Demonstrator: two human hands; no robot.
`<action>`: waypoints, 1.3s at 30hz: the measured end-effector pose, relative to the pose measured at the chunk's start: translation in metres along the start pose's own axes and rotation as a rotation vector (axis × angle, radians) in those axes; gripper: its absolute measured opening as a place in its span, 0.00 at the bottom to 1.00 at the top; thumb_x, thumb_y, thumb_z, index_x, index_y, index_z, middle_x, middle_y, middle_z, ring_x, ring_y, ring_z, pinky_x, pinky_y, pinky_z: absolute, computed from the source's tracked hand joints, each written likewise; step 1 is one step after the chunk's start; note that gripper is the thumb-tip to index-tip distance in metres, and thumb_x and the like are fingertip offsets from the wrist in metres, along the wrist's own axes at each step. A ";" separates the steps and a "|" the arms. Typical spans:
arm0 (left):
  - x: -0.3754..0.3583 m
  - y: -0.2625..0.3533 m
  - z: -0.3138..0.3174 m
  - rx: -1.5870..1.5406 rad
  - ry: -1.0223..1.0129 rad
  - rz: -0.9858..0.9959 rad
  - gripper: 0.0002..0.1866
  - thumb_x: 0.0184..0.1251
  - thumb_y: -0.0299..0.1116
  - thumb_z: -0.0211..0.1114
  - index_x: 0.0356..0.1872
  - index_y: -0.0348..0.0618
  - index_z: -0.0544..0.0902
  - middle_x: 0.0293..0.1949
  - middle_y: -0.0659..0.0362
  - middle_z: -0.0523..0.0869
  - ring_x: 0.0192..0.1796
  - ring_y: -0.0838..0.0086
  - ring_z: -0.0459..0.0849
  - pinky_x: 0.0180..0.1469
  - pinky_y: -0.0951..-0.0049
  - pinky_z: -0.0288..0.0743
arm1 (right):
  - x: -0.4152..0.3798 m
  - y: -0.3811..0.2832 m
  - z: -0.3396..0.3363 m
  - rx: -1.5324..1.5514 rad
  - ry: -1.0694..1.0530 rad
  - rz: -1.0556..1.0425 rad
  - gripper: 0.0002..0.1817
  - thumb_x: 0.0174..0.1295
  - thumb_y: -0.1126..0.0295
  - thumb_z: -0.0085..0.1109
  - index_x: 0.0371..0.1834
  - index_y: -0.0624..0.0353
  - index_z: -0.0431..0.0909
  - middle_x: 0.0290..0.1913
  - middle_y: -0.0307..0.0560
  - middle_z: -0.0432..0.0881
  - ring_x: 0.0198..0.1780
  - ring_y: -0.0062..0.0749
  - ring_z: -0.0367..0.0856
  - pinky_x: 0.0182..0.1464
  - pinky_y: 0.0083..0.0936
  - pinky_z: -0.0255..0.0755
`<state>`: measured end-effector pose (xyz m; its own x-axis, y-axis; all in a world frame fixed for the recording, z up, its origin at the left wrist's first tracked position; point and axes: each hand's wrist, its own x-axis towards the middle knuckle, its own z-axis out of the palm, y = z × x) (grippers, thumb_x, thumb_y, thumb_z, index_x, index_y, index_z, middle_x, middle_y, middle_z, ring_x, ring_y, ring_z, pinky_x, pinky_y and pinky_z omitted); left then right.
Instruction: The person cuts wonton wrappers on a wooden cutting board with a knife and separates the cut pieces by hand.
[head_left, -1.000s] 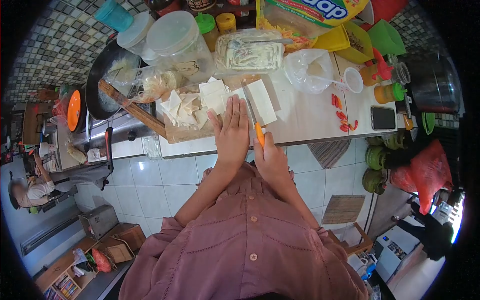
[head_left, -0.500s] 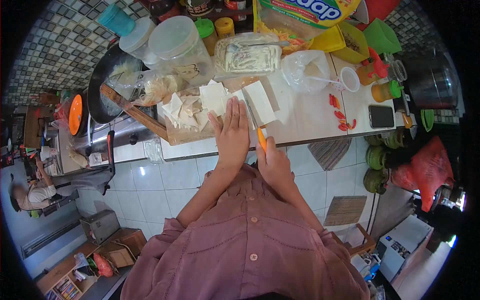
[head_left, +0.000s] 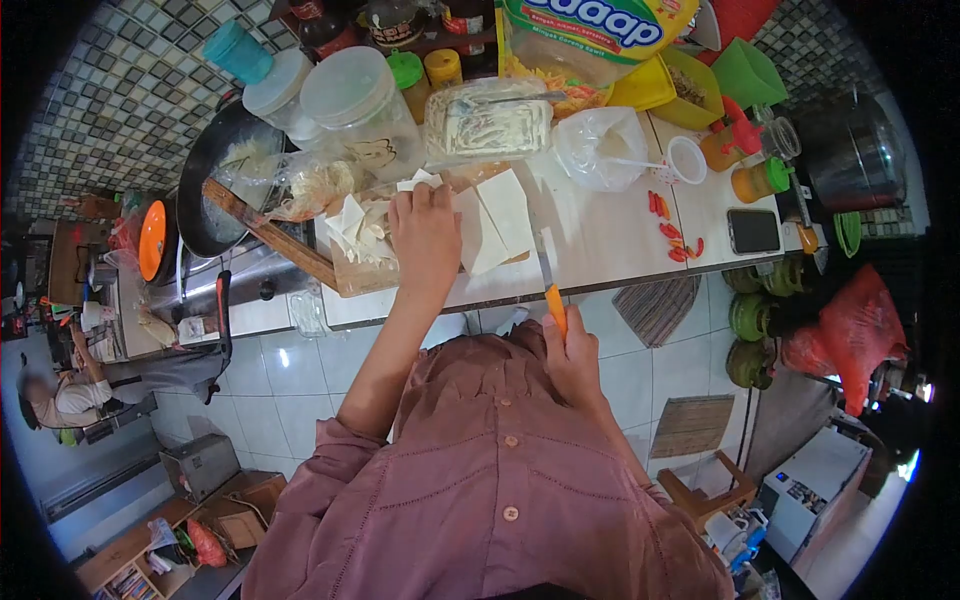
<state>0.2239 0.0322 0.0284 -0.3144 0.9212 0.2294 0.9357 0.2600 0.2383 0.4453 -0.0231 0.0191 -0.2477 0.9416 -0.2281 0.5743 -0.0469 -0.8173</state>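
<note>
My right hand point(head_left: 572, 358) is wrapped round the orange handle of a knife point(head_left: 546, 262), held off the counter's front edge with its blade pointing away from me. My left hand point(head_left: 427, 240) lies over the left part of a wooden cutting board point(head_left: 362, 278), its fingers bent down onto cut white dough sheets point(head_left: 420, 178); the fingertips are partly hidden. To its left is a loose heap of cut dough pieces point(head_left: 352, 232). Right of the hand, flat dough sheets point(head_left: 495, 222) lie on the board with a cut line through them.
Behind the board stand a tray of whitish paste point(head_left: 488, 122), a clear tub point(head_left: 355, 100) and a plastic bag point(head_left: 605, 150). Red chillies point(head_left: 672, 232) and a phone point(head_left: 754, 231) lie rightward. A black pan point(head_left: 205, 205) sits left. A seated person point(head_left: 75, 400) is far left.
The knife has come away from the dough, moving right and toward me. My left hand has shifted left from the flat sheets, its fingers now bent.
</note>
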 end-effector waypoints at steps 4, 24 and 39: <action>0.002 -0.004 -0.011 0.028 -0.007 0.020 0.12 0.54 0.33 0.66 0.41 0.43 0.82 0.36 0.55 0.80 0.43 0.60 0.79 0.47 0.57 0.70 | 0.000 0.004 -0.001 0.021 0.017 0.013 0.13 0.69 0.63 0.48 0.34 0.63 0.65 0.18 0.54 0.70 0.19 0.46 0.72 0.23 0.34 0.62; -0.034 -0.023 -0.028 -1.209 -0.125 -0.366 0.09 0.71 0.26 0.54 0.46 0.31 0.73 0.39 0.54 0.84 0.36 0.74 0.85 0.40 0.79 0.78 | 0.009 0.032 0.023 0.607 0.111 -0.019 0.06 0.69 0.68 0.50 0.39 0.59 0.67 0.27 0.38 0.73 0.30 0.19 0.71 0.32 0.20 0.64; -0.021 0.011 -0.036 -1.671 -0.312 -0.307 0.14 0.71 0.26 0.53 0.55 0.36 0.68 0.45 0.50 0.83 0.45 0.69 0.85 0.49 0.74 0.78 | 0.018 0.035 0.004 0.697 0.322 0.139 0.06 0.66 0.70 0.55 0.36 0.59 0.70 0.23 0.28 0.63 0.22 0.10 0.57 0.22 0.12 0.53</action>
<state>0.2353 0.0054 0.0606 -0.2058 0.9689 -0.1373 -0.3764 0.0511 0.9251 0.4575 -0.0095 -0.0157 0.0905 0.9571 -0.2753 -0.0657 -0.2701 -0.9606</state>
